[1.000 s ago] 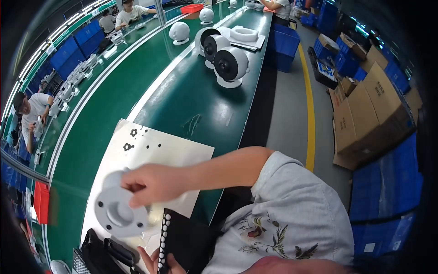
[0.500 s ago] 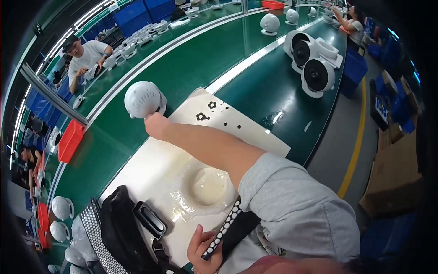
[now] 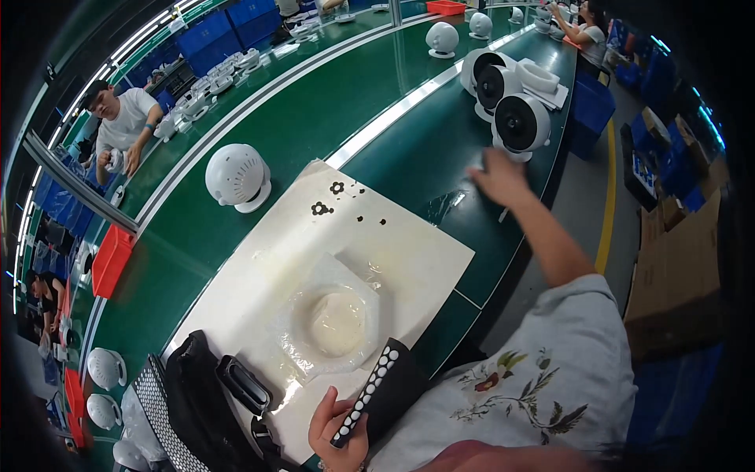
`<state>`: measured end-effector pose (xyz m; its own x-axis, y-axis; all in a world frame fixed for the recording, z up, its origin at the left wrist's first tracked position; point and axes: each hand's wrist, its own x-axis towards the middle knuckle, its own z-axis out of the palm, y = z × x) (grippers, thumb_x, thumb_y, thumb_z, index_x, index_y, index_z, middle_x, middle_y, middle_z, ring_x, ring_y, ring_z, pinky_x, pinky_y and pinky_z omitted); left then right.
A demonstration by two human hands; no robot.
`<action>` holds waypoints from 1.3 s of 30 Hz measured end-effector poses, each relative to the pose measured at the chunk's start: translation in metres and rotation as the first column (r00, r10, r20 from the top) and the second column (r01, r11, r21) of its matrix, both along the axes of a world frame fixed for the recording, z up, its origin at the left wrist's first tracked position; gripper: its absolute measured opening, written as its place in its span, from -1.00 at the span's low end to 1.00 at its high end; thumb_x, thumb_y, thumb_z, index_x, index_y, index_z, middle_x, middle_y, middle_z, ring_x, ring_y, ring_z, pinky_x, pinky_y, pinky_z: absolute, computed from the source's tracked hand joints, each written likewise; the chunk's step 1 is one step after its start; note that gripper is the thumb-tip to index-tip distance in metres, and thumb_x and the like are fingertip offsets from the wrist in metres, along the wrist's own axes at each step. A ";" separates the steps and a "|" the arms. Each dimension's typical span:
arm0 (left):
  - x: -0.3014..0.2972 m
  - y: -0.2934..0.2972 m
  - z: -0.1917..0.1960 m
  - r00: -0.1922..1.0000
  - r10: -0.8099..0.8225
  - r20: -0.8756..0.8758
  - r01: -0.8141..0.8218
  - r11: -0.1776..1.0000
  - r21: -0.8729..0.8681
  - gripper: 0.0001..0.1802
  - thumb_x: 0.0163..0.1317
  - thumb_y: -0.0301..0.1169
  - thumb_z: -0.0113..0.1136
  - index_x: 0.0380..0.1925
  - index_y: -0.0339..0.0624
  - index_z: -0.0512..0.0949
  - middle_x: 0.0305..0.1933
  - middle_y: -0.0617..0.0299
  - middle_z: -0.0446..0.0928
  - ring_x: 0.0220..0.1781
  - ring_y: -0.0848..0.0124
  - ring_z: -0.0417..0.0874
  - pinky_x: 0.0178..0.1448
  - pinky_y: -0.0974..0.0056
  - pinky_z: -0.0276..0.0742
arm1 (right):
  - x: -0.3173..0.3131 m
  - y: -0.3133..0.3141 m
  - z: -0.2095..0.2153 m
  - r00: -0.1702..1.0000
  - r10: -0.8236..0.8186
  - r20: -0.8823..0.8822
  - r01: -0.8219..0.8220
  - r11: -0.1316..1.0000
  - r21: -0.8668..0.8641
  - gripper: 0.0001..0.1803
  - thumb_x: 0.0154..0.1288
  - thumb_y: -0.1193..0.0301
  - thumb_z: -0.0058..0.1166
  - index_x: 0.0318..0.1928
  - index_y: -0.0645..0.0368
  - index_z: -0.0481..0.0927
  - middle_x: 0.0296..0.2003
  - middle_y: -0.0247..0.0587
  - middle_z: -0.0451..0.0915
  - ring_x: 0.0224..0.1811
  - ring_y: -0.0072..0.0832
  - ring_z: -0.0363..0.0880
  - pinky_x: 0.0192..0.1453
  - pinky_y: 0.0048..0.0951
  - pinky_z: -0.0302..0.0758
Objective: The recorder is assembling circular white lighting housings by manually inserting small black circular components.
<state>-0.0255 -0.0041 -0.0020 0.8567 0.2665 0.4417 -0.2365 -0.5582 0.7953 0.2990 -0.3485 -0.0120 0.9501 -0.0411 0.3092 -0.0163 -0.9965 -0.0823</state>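
My left hand (image 3: 340,431) is closed around a black strip with white round dots (image 3: 370,397) at the lower middle. Out to the right, my right hand (image 3: 503,179) stretches over the dark green bench, slightly blurred, fingers apart and nothing visible in it. Just beyond its fingertips stands a white round fan-like unit with a black front (image 3: 521,123), on a white base. Whether they touch I cannot tell. Another white round unit (image 3: 237,177), with slots in its shell, stands on the green belt at the left. A plastic-wrapped white ring-shaped cradle (image 3: 295,334) lies on the white board.
The white board (image 3: 409,244) carries black flower-shaped marks. A black bag (image 3: 193,393) lies at its near left. Red bins (image 3: 112,259) line the belt's far edge. A person (image 3: 126,118) sits across the belt with a white part. Cardboard boxes (image 3: 676,267) stand at the right.
My right hand has left the slotted white unit on the belt and swung right to the black-fronted units. The slotted unit stays on the belt. My left hand keeps the dotted strip.
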 end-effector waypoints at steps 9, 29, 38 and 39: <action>-0.002 -0.002 0.009 0.999 -0.048 0.005 0.048 0.998 -0.041 -0.84 -0.21 -0.57 0.26 -0.57 -0.36 0.48 -0.24 -0.03 0.55 -0.29 0.26 0.57 -0.18 0.32 0.45 | -0.017 -0.034 0.003 0.829 0.218 0.515 -0.225 0.973 -0.050 -0.71 0.20 0.39 -0.01 -0.07 0.22 0.42 -0.26 -0.14 0.52 -0.15 -0.26 0.47 -0.14 -0.34 0.37; -0.010 0.015 0.012 0.984 -0.159 -0.081 0.135 0.960 -0.246 -0.81 -0.24 -0.66 0.28 -0.54 -0.32 0.52 -0.38 0.11 0.56 -0.42 0.36 0.57 -0.32 0.38 0.45 | -0.160 0.165 0.059 0.353 0.785 0.510 -0.867 0.069 0.493 -0.45 0.10 0.27 0.11 0.06 0.24 0.26 -0.08 -0.13 0.38 -0.13 -0.36 0.37 0.00 -0.36 0.29; 0.003 0.011 0.005 0.962 -0.270 0.035 0.241 0.785 -0.570 -0.69 -0.15 -0.62 0.29 -0.34 -0.30 0.45 -0.43 0.17 0.50 -0.37 0.48 0.50 -0.25 0.43 0.40 | -0.208 0.166 0.030 0.353 0.826 0.439 -0.722 -0.058 0.690 -0.70 -0.06 0.45 0.27 -0.30 0.21 0.47 -0.43 -0.21 0.51 -0.44 -0.44 0.45 -0.38 -0.54 0.35; -0.002 0.011 0.003 0.969 -0.236 -0.070 0.141 0.768 -0.625 -0.72 -0.14 -0.62 0.29 -0.36 -0.30 0.45 -0.44 0.18 0.49 -0.38 0.49 0.50 -0.26 0.44 0.40 | -0.208 0.166 0.030 0.380 0.845 0.376 -0.676 -0.024 0.737 -0.72 -0.03 0.43 0.25 -0.29 0.22 0.47 -0.44 -0.21 0.51 -0.45 -0.46 0.45 -0.39 -0.56 0.34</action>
<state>-0.0275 0.0065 0.0006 0.9569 0.2659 0.1168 -0.1481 0.1005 0.9839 0.0915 -0.1824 0.0177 0.5843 0.6385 0.5008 0.6154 0.0537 -0.7864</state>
